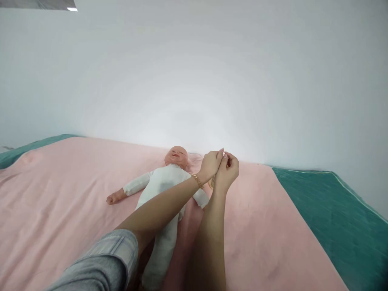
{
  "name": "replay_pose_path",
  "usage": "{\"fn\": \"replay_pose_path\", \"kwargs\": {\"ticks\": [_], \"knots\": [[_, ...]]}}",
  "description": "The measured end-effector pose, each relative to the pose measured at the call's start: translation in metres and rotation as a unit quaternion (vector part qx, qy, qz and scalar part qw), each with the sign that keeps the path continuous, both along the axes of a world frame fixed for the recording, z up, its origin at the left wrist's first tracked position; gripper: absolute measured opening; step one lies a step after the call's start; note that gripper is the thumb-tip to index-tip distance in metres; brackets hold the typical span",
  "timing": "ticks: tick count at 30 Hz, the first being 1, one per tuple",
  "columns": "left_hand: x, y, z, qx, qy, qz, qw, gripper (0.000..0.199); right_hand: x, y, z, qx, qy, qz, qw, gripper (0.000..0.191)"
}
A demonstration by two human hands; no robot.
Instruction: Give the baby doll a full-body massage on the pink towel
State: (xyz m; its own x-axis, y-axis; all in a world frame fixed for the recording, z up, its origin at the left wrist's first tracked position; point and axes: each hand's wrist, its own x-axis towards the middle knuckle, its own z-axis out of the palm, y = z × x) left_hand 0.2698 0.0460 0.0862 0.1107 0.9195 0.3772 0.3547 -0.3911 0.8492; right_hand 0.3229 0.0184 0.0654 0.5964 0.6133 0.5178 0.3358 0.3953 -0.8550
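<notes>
A baby doll (176, 158) in a white cloth body lies on its back, its head toward the wall. To the right of the doll's head, my left hand (210, 165) and my right hand (229, 173) meet at the fingertips. Both are closed, pinching something small and pale that their fingers mostly cover. A bit of amber colour shows inside my right hand's curl. Between my wrists, a golden, roundish thing (211, 183) is partly visible; its kind is hidden. My left forearm crosses over the doll's body, and a bracelet (197, 180) circles that wrist.
A wrinkled pink sheet (266, 226) lies under the doll. Green covering (339, 210) shows past its right edge, and more green cloth (33, 146) at the far left. A pale wall (194, 72) rises directly behind.
</notes>
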Motion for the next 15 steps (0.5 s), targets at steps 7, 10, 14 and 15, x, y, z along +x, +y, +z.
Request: {"fn": "replay_pose_path", "kwargs": {"ticks": [7, 10, 14, 15], "knots": [[-0.006, 0.003, 0.0, -0.027, -0.039, -0.023, 0.999, 0.055, -0.009, 0.001, 0.002, 0.026, 0.009, -0.014, 1.0, 0.029], [-0.007, 0.0, -0.004, -0.062, -0.112, -0.043, 0.991, 0.051, -0.003, 0.001, 0.0, 0.022, -0.006, -0.022, 0.999, 0.03], [-0.02, -0.008, -0.005, -0.122, -0.242, -0.092, 0.958, 0.044, -0.001, -0.004, 0.004, 0.032, -0.027, -0.042, 0.998, 0.028], [-0.027, -0.012, -0.005, -0.136, -0.268, -0.098, 0.949, 0.042, -0.006, -0.006, 0.007, 0.047, -0.026, -0.057, 0.997, 0.028]]}}
